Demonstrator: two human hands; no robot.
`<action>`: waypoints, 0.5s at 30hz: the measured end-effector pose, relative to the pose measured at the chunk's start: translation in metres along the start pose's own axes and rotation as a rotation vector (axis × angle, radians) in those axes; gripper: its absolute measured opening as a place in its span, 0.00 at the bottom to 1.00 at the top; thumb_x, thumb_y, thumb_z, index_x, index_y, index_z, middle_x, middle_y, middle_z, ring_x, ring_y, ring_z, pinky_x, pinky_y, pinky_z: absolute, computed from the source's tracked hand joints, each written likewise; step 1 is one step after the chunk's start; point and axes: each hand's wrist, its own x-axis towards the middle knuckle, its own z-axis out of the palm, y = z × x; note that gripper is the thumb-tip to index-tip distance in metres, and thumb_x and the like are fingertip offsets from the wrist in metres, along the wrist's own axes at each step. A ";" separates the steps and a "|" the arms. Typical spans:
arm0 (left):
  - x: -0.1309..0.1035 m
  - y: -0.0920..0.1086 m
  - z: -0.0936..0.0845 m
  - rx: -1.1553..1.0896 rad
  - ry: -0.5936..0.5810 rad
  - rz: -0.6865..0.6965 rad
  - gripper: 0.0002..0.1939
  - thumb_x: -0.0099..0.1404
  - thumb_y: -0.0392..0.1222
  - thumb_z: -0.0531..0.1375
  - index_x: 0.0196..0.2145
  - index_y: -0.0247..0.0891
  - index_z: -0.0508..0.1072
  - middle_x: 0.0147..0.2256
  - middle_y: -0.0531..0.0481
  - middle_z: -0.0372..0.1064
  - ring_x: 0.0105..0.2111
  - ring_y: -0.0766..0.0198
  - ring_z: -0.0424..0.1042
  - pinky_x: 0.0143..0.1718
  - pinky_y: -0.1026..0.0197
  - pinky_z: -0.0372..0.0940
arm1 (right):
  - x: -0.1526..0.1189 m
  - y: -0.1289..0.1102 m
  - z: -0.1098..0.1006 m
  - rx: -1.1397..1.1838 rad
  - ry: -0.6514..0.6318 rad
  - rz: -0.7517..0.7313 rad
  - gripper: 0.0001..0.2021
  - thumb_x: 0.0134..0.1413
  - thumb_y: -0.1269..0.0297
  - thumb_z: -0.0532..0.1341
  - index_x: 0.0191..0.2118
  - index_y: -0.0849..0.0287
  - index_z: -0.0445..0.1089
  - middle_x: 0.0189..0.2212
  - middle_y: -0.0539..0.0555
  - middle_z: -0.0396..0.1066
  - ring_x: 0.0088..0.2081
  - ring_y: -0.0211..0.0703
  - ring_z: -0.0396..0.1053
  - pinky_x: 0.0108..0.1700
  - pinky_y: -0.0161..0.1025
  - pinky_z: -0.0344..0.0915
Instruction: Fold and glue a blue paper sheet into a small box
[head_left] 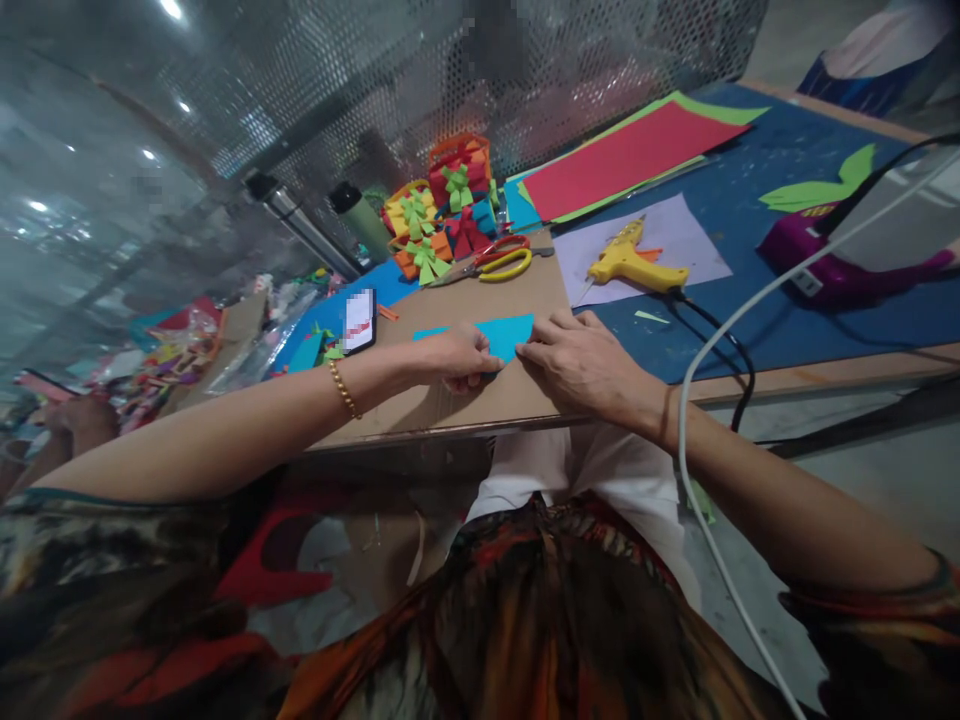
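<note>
A piece of blue paper (508, 332) lies on the brown cardboard near the table's front edge. My left hand (463, 357) has its fingers curled and pinched on the paper's near side. At the paper's right end, my right hand (574, 358) grips the edge, thumb and fingertips close together. Part of the sheet is hidden under both hands. Beyond them lie scissors (506, 262) with red and yellow handles. A yellow glue gun (637, 262) rests on a pale lilac sheet (694, 240) to the right.
Small colourful paper boxes with bows (442, 215) stand at the back beside a green bottle (360, 220). Red and green paper sheets (637, 155) lie behind. A phone (359, 320) is at left. A white cable (684, 400) crosses on the right, near a purple device (806, 260).
</note>
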 end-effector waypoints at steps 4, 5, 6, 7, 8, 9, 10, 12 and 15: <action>-0.001 -0.004 0.000 0.041 0.024 0.044 0.19 0.70 0.41 0.59 0.22 0.41 0.59 0.15 0.58 0.56 0.16 0.69 0.59 0.21 0.64 0.56 | -0.001 0.001 0.000 0.011 0.017 -0.009 0.16 0.71 0.63 0.51 0.43 0.56 0.78 0.41 0.60 0.73 0.44 0.52 0.58 0.40 0.47 0.43; 0.000 -0.005 0.000 0.057 0.028 0.058 0.19 0.69 0.42 0.59 0.22 0.41 0.59 0.15 0.58 0.55 0.16 0.69 0.59 0.21 0.63 0.55 | -0.001 0.001 0.000 0.013 0.019 -0.009 0.16 0.71 0.63 0.52 0.43 0.56 0.78 0.41 0.60 0.73 0.44 0.52 0.58 0.40 0.47 0.43; 0.001 -0.007 0.000 0.075 0.032 0.071 0.19 0.69 0.42 0.60 0.22 0.41 0.59 0.15 0.58 0.54 0.16 0.68 0.58 0.21 0.63 0.54 | -0.001 0.001 0.000 0.015 0.022 -0.007 0.16 0.71 0.63 0.52 0.43 0.56 0.78 0.41 0.60 0.73 0.44 0.52 0.58 0.40 0.47 0.43; 0.002 -0.008 -0.001 0.094 0.035 0.085 0.18 0.68 0.44 0.60 0.22 0.42 0.59 0.15 0.58 0.54 0.17 0.68 0.57 0.21 0.62 0.53 | -0.001 0.001 -0.001 0.017 0.024 -0.005 0.16 0.71 0.63 0.52 0.43 0.56 0.78 0.41 0.60 0.73 0.44 0.52 0.58 0.40 0.47 0.43; 0.004 -0.010 -0.002 0.115 0.038 0.099 0.18 0.67 0.45 0.60 0.23 0.42 0.60 0.15 0.58 0.54 0.17 0.67 0.57 0.22 0.62 0.53 | -0.001 0.001 -0.001 0.019 0.026 -0.002 0.16 0.71 0.63 0.52 0.43 0.56 0.78 0.41 0.60 0.73 0.44 0.52 0.58 0.40 0.47 0.43; 0.005 -0.012 -0.003 0.136 0.040 0.111 0.17 0.67 0.46 0.61 0.23 0.42 0.60 0.16 0.58 0.54 0.18 0.67 0.57 0.22 0.62 0.53 | -0.001 0.001 -0.001 0.021 0.027 0.000 0.16 0.71 0.62 0.52 0.43 0.56 0.78 0.41 0.60 0.73 0.44 0.52 0.58 0.40 0.47 0.43; 0.007 -0.014 -0.004 0.159 0.042 0.122 0.17 0.66 0.47 0.61 0.24 0.42 0.61 0.17 0.57 0.55 0.19 0.66 0.58 0.23 0.61 0.53 | -0.001 0.001 -0.002 0.021 0.027 0.001 0.16 0.72 0.62 0.52 0.42 0.56 0.78 0.41 0.60 0.73 0.44 0.52 0.58 0.40 0.47 0.43; 0.010 -0.016 -0.007 0.210 0.046 0.139 0.15 0.64 0.48 0.62 0.25 0.42 0.63 0.18 0.57 0.56 0.20 0.65 0.60 0.24 0.61 0.55 | -0.001 0.001 -0.003 0.017 0.024 0.003 0.17 0.72 0.62 0.52 0.42 0.56 0.78 0.41 0.60 0.73 0.44 0.51 0.58 0.40 0.47 0.43; 0.013 -0.016 -0.011 0.302 0.057 0.174 0.13 0.63 0.47 0.63 0.26 0.41 0.66 0.21 0.55 0.62 0.23 0.64 0.63 0.26 0.61 0.56 | -0.001 0.000 -0.005 0.008 0.013 0.007 0.17 0.73 0.62 0.51 0.42 0.56 0.79 0.41 0.60 0.73 0.43 0.51 0.58 0.40 0.47 0.43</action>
